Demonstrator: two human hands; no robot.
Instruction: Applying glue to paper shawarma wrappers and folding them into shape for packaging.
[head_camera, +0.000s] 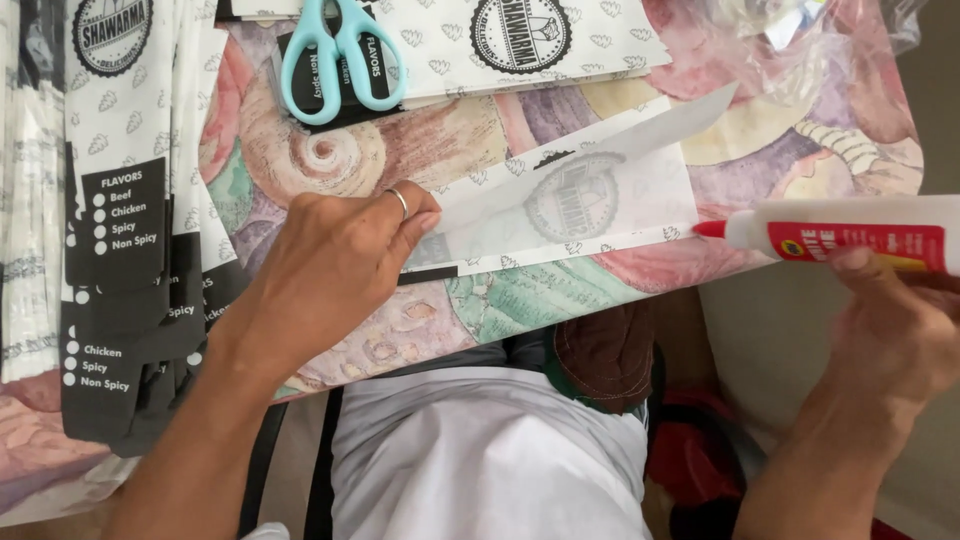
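Observation, single moment, seen from beside the worker.

Left hand (335, 265): lies flat, palm down, fingers together, pressing the near left end of a thin white paper sheet (590, 205) against the table. It grips nothing; it appears to serve as a weight so the sheet cannot slide. A plain ring sits on one finger.

Paper sheet: semi-translucent, printed with a round emblem and small leaf marks, a black strip along its near left edge. One long flap is folded up and runs toward 2 o'clock, leaving a sharp diagonal crease.

Right hand (895, 335): at 3 o'clock from the sheet, fingers closed around a glue bottle (850, 235). The bottle is white plastic with a red label and a red conical tip; it is held nearly level, tip aimed at the sheet's right end, just beside it but not touching. This hold seems chosen for fine control of the nozzle.

Surroundings: tablecloth (540, 295) with soft, chalky patterns in pink, green and tan. Scissors (340, 55) with pale blue plastic handles rest at 12 o'clock from the left hand. A stack of finished paper sleeves (120, 220), white with black printed ends, lies at 9 o'clock, overlapping like shingles. Crinkled clear plastic (800, 40) sits at 1 o'clock.
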